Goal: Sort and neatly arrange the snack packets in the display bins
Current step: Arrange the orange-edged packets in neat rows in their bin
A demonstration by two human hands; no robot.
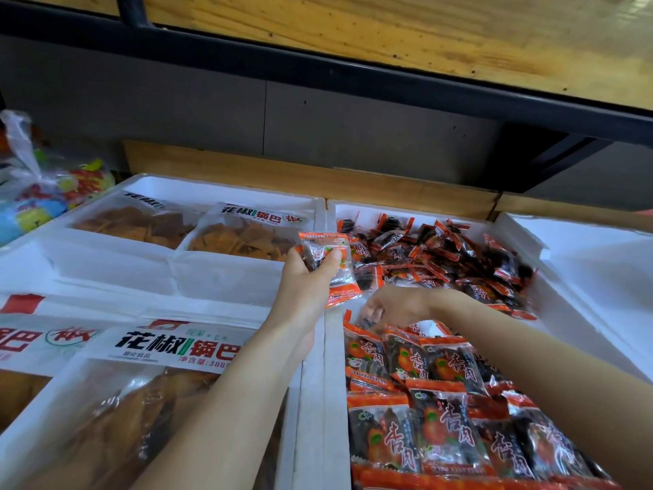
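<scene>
Now my left hand (311, 277) fingers pinch stack of packets (330, 268), gathered for neat row — right hand (397, 307) reaches into bin (332, 351), fingers blurred, can't tell.

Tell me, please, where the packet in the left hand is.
Head view, centre: the left hand holds the packet up over the white bin divider, just above and left of the right hand.

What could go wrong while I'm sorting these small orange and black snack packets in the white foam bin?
The left hand pinches a stack of small orange-and-black snack packets above the rim of the white foam bin; one might slip onto the neighbouring large clear bags of brown crisps. The right hand, blurred, reaches over the tidy front rows, so its forearm could scatter them.
</scene>
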